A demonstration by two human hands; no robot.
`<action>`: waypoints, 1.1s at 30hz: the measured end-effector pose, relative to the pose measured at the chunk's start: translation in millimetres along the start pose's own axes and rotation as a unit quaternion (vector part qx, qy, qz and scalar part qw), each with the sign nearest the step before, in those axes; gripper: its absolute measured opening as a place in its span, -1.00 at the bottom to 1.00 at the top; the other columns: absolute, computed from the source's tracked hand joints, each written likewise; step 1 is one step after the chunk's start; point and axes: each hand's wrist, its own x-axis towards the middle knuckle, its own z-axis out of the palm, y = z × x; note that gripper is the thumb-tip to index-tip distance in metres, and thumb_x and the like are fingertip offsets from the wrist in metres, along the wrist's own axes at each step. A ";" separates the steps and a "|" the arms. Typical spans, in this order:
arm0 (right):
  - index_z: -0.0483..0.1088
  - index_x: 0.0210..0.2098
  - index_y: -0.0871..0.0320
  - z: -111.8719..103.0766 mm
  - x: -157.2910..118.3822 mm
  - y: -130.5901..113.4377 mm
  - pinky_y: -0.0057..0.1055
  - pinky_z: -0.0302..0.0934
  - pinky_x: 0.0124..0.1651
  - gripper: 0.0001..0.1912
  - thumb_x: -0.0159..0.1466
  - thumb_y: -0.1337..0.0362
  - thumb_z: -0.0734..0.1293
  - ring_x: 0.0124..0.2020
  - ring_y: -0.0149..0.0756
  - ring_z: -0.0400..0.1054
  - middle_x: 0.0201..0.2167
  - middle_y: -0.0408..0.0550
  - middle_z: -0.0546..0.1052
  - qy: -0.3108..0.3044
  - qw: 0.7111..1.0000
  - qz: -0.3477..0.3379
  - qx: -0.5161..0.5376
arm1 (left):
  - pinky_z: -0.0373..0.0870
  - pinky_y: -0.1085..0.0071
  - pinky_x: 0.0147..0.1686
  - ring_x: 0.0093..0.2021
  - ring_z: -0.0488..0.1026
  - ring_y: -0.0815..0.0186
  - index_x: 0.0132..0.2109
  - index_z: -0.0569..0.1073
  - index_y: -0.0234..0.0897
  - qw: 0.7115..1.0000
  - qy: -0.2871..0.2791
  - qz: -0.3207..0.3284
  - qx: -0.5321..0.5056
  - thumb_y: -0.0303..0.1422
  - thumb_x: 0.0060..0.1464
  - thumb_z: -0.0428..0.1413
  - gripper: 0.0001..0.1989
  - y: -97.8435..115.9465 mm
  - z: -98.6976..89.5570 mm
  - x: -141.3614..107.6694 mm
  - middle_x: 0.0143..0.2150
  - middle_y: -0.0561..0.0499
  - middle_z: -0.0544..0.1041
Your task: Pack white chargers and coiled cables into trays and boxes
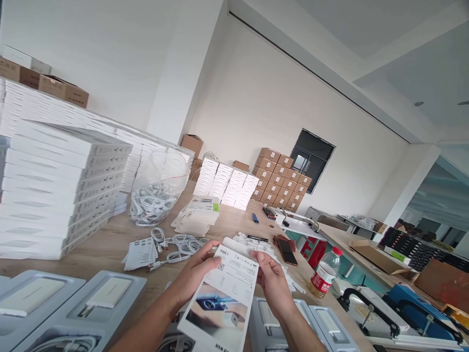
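A white printed card sleeve (223, 298) with a barcode, small text and a product picture is held upright between both hands. My left hand (200, 271) grips its upper left edge, thumb on the front. At the upper right edge, my right hand (273, 278) pinches it between thumb and fingers. Grey trays with white chargers lie below: one tray (128, 298) at the left, another (331, 325) at the right. Coiled white cables (185, 244) and small leaflets (141, 252) rest on the table beyond my left hand.
Stacked white boxes (44, 186) rise at the left beside a bag of cables (154, 200). Flat cards (198, 215) lie mid-table. A phone (287, 252) and a red-capped bottle (324, 276) stand at the right, near clamp machines (370, 313).
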 end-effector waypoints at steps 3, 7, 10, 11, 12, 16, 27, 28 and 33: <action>0.51 -0.05 0.05 -3.8 5.9 -2.3 -0.40 0.21 -0.41 -0.43 0.01 -0.07 0.53 -0.49 -0.34 0.36 -0.45 -0.16 0.57 0.030 0.999 0.014 -0.002 | 0.28 0.41 -0.36 -0.35 0.45 0.26 0.10 0.39 -0.14 0.999 -0.029 -0.014 -0.011 -0.27 0.10 0.14 -0.60 3.5 0.3 -2.3 -0.35 0.06 0.52; 0.61 -0.29 0.11 -5.5 10.0 -3.0 -0.34 0.22 -0.30 -0.57 -0.09 0.02 0.60 -0.43 -0.29 0.36 -0.44 -0.09 0.57 0.011 0.998 0.001 -0.067 | 0.27 0.43 -0.37 -0.36 0.46 0.26 0.04 0.43 -0.15 0.998 -0.049 -0.026 -0.021 -0.25 0.08 0.15 -0.64 3.1 0.5 -2.2 -0.35 0.05 0.53; 0.63 -0.40 0.08 -4.6 9.3 -3.7 -0.32 0.21 -0.24 -0.67 -0.08 0.03 0.58 -0.35 -0.26 0.35 -0.41 -0.09 0.54 0.021 0.991 -0.064 -0.114 | 0.26 0.44 -0.39 -0.37 0.45 0.26 0.04 0.43 -0.14 0.998 -0.050 -0.032 -0.032 -0.24 0.04 0.17 -0.61 1.2 0.2 -1.2 -0.37 0.06 0.53; 0.63 -0.43 0.08 -4.9 9.0 -4.4 -0.33 0.19 -0.25 -0.70 -0.07 0.03 0.58 -0.35 -0.27 0.34 -0.42 -0.09 0.51 0.018 0.988 -0.083 -0.132 | 0.26 0.43 -0.39 -0.37 0.45 0.26 0.04 0.43 -0.14 0.998 -0.047 -0.037 -0.033 -0.23 0.04 0.17 -0.61 0.7 -0.2 -0.9 -0.38 0.07 0.52; 0.63 -0.45 0.08 -5.6 8.8 -5.3 -0.34 0.18 -0.25 -0.71 -0.07 0.03 0.58 -0.34 -0.28 0.33 -0.42 -0.10 0.49 0.009 0.985 -0.094 -0.145 | 0.26 0.43 -0.39 -0.38 0.44 0.26 0.04 0.43 -0.14 0.998 -0.044 -0.041 -0.029 -0.24 0.03 0.17 -0.61 0.4 -0.7 -0.7 -0.38 0.07 0.51; 0.58 -0.50 0.15 -12.2 10.2 -9.7 -0.41 0.13 -0.34 -0.68 -0.01 0.01 0.56 -0.43 -0.37 0.30 -0.49 -0.14 0.48 -0.041 0.995 -0.014 -0.095 | 0.25 0.40 -0.34 -0.35 0.43 0.24 0.00 0.45 -0.15 0.997 -0.054 -0.036 0.028 -0.26 0.03 0.16 -0.65 -1.1 -1.5 -0.3 -0.35 0.05 0.51; 0.55 -0.25 0.30 -1.7 3.3 -11.7 -0.39 0.23 -0.23 -0.50 -0.02 0.03 0.58 -0.35 -0.30 0.46 -0.39 0.00 0.62 -0.128 0.961 0.222 0.109 | 0.23 0.37 -0.29 -0.29 0.40 0.24 0.01 0.41 -0.17 0.989 -0.121 -0.005 0.083 -0.29 0.09 0.10 -0.69 -7.0 -1.0 -0.2 -0.26 0.03 0.51; 0.55 -0.26 0.29 -1.1 3.0 -11.7 -0.39 0.23 -0.22 -0.50 -0.03 0.02 0.58 -0.35 -0.29 0.47 -0.39 0.01 0.62 -0.129 0.958 0.227 0.114 | 0.23 0.37 -0.29 -0.28 0.40 0.24 0.01 0.41 -0.17 0.989 -0.121 -0.003 0.087 -0.29 0.09 0.11 -0.68 -6.5 -1.5 -0.2 -0.26 0.02 0.50; 0.47 -0.53 0.21 0.2 3.0 -13.4 -0.45 0.11 -0.41 -0.57 -0.27 0.17 0.68 -0.56 -0.42 0.34 -0.61 -0.18 0.53 -0.054 0.980 0.184 0.055 | 0.21 0.39 -0.32 -0.32 0.38 0.28 0.00 0.41 -0.17 0.988 -0.123 0.001 0.097 -0.29 0.09 0.10 -0.70 -6.2 -1.0 -0.9 -0.29 0.04 0.47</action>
